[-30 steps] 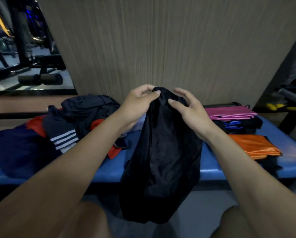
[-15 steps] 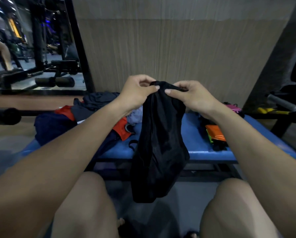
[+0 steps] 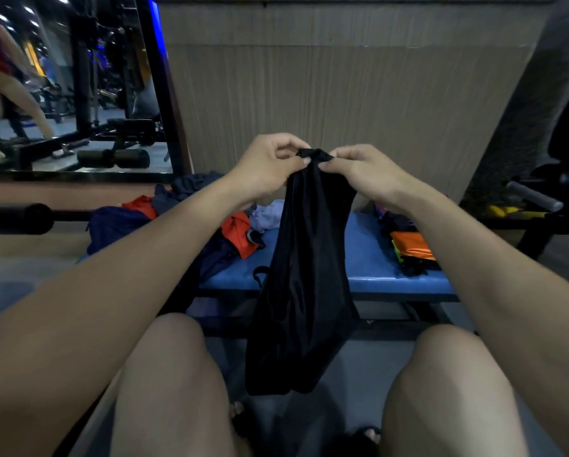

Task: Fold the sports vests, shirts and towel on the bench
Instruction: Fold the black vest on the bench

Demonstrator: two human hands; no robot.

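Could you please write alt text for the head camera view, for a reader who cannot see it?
A seated person's left hand and right hand pinch the top of a black garment hanging between their knees. Behind it, a blue bench holds unfolded clothes left and a folded stack right.

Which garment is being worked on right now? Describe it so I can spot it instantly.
Start at the blue bench against the wall. In front of its middle, the left hand and right hand pinch the top of a black garment that hangs down between the knees. It alone is plain black and off the bench, unlike the heaped clothes left and the orange-topped stack right.
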